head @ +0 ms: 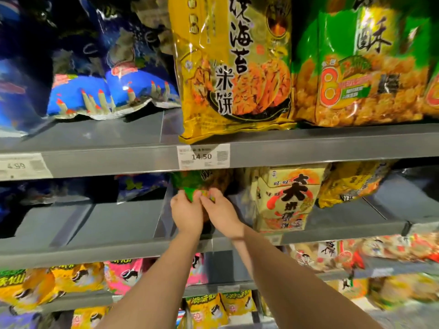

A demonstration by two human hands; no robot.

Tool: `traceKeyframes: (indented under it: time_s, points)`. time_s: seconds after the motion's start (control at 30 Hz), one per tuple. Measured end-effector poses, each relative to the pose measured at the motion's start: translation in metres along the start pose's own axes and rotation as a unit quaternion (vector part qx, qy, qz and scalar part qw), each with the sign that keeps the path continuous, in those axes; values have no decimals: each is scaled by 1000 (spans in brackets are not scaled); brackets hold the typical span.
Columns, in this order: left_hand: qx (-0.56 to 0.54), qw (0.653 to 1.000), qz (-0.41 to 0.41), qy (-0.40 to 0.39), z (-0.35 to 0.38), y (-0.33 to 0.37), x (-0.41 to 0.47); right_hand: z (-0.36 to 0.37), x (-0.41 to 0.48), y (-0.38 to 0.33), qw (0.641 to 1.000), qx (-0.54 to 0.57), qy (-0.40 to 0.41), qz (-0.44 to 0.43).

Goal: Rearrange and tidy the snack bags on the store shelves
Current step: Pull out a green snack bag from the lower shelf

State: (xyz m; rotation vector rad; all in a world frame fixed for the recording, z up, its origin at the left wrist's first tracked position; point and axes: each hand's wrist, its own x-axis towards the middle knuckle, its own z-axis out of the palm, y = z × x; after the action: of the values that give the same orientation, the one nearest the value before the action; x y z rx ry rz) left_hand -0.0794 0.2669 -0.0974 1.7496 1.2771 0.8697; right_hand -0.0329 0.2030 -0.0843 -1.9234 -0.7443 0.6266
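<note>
A green and orange snack bag [193,182] stands on the middle shelf [123,248], its top partly hidden under the shelf rail above. My left hand [186,213] and my right hand [219,211] both grip its lower edge, side by side and touching. To its right stands a pale yellow rice cracker bag [287,200]. A clear divider [162,217] stands just left of my hands.
The upper shelf [308,148] carries blue bags [95,91], a big yellow seaweed cracker bag [234,67] and green bags [365,67]. A price tag [203,156] reads 14.50. Blue bags [140,185] lie far back on the middle shelf's left. Lower shelves hold yellow and pink bags [78,279].
</note>
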Motion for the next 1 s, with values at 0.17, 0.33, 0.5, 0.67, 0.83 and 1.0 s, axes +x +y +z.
traceKeyframes:
  time_s: [0.17,0.33,0.5,0.67,0.83,1.0]
  points:
    - [-19,999,24,17,-11,11,-20,3,-22,-1,997,69,20,-24]
    - [-72,994,61,49,-38,32,-58,-11,-53,-7,990,29,107,-84]
    - [-101,993,53,42,-63,35,-107,-24,-91,-7,992,-18,93,-89]
    - [-181,983,16,28,-91,34,-158,-43,-130,5,996,-43,38,-65]
    - [-205,978,27,-3,-117,24,-219,-62,-168,29,999,-24,-9,-35]
    - [-194,978,29,-71,-127,7,-277,-86,-206,59,993,84,-81,23]
